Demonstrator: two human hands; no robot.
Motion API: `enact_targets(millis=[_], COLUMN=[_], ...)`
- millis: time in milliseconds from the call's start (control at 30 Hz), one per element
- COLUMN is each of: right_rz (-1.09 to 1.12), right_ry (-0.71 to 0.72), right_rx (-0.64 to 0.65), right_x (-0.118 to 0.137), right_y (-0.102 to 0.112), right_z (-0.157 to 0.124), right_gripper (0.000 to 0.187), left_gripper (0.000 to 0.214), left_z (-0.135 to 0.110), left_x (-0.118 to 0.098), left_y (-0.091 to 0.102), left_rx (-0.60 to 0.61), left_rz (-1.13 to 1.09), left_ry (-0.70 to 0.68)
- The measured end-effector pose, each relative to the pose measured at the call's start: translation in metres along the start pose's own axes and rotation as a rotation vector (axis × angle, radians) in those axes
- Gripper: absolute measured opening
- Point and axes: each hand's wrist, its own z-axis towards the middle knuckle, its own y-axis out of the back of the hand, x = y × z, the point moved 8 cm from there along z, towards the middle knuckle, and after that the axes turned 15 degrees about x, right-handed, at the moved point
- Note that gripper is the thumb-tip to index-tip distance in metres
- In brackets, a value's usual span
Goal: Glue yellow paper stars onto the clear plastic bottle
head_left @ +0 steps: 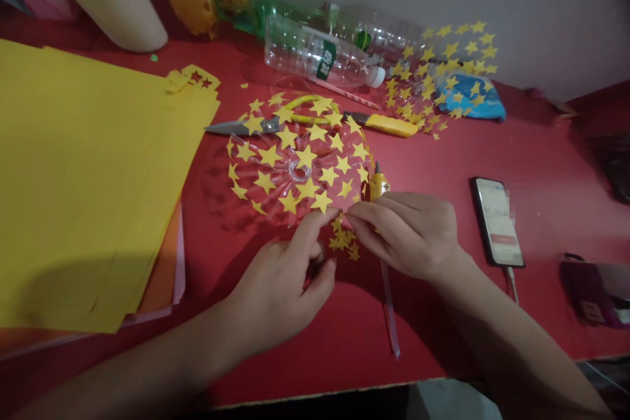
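Note:
A clear plastic bottle piece (pixel 299 169), cut into strips fanned round its neck, lies on the red table with yellow paper stars (pixel 306 157) on its strips. My left hand (pixel 280 282) reaches to its near edge, index finger stretched out and thumb apart. At the same edge my right hand (pixel 403 230) pinches with thumb and index finger; whatever is between the fingertips is too small to make out. Several loose yellow stars (pixel 343 241) lie just below the fingertips. A yellow glue tube (pixel 378 184) with a dark tip shows behind my right hand.
Yellow paper sheets (pixel 88 184) cover the left. Scissors (pixel 246 126) and a yellow cutter (pixel 391 125) lie behind the plastic piece. Farther back are a clear bottle (pixel 300 49), another star-covered piece (pixel 428 79) and a blue packet (pixel 472 98). A phone (pixel 497 220) charges at right.

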Motion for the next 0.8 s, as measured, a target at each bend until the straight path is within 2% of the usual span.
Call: enact_targets(millis=[233, 333, 500, 800], right_rz=[-0.021, -0.02, -0.052, -0.094], right_ry=[-0.024, -0.002, 0.124, 0.147], right_rx=[-0.021, -0.068, -0.128, -0.147], right_x=[0.0, 0.001, 0.012, 0.013], right_y=[-0.001, 0.001, 0.003, -0.005], right_z=[0.0, -0.005, -0.013, -0.012], right_gripper=[0.008, 0.003, 0.005, 0.014], left_gripper=[0.046, 0.046, 0.042, 0.03], left_z=[0.0, 0.001, 0.001, 0.003], left_x=[0.002, 0.004, 0.005, 0.005], left_y=[0.002, 0.002, 0.003, 0.001], left_rx=[-0.006, 0.004, 0.003, 0.026], left_rz=[-0.072, -0.113, -0.156, -0.274], left_ry=[0.03, 0.066, 0.091, 0.1])
